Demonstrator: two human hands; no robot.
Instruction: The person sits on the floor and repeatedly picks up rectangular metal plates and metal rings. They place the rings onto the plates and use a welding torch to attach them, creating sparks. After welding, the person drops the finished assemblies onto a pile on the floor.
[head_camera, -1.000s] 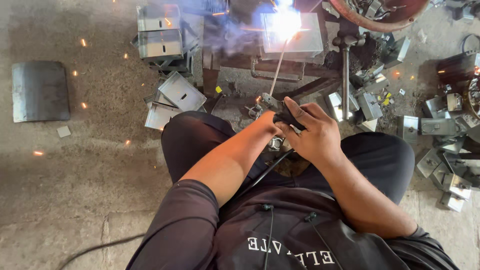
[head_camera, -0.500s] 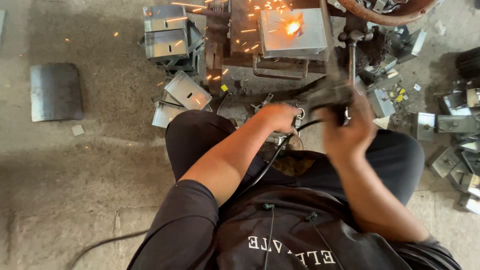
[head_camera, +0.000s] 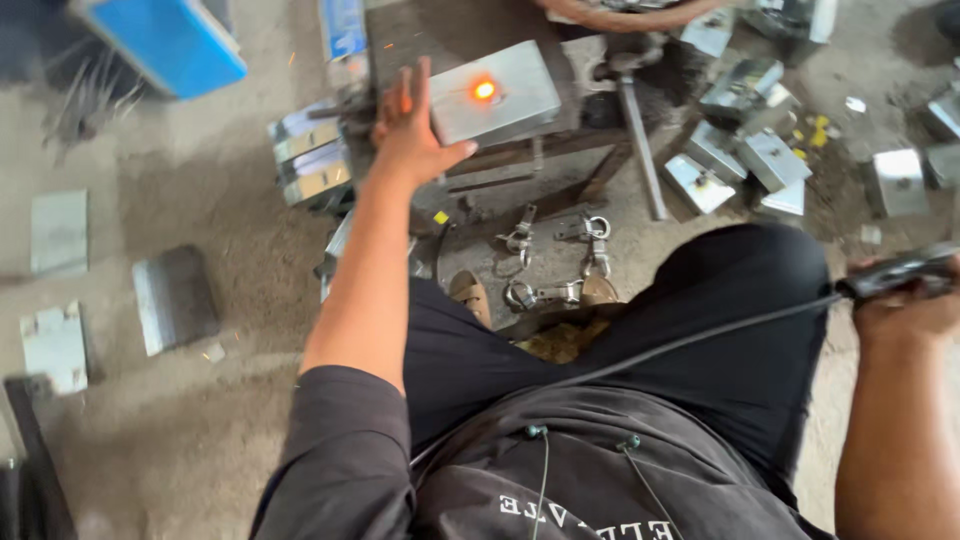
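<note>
1. A metal box (head_camera: 497, 92) is lying on the stand (head_camera: 440, 30), a spot on it glowing orange.
2. The left hand (head_camera: 408, 130) is reaching with fingers spread, thumb touching the box's edge.
3. The right hand (head_camera: 905, 305) is gripping a cabled tool (head_camera: 895, 272), well apart from the box.

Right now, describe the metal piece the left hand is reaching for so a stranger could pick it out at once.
Start at the dark steel work stand at top centre, above the person's knees. On it lies a flat grey metal box, with the left hand touching its near left edge. Unlike the shiny boxes scattered on the floor, it has an orange glowing spot on top.
</note>
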